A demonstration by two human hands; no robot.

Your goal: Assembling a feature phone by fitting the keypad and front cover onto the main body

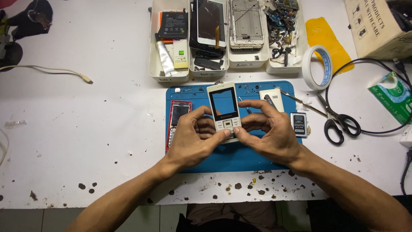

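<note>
Head view. Both forearms were seen entering from the lower edge, nearest the camera

- Left hand (195,137): fingers curled, thumb pressed on the lower left edge of a white bar phone (224,107); pinching grip on the phone
- Right hand (268,131): thumb set against the phone's lower right edge, other fingers arched and spread above it; phone pinched between the two thumbs
- White bar phone: held upright over a blue work mat (240,161), dark screen facing up, keypad end hidden partly by the thumbs
- Blue work mat: laid on a white table (86,141) that was marked with dark chips along its near edge
- Red-framed phone part (177,116): lay on the mat, just left of the left hand
- Small white cover (274,98) and dark battery (298,123): found on the mat's right side, near the right hand
- Scissors (337,124): lay right of the mat, black handles
- Tape roll (316,68): stood on edge beyond the scissors
- White trays (169,76): ranged behind the mat, filled with phone parts, screens and loose components
- Cardboard box (373,30): placed at the far right corner
</note>
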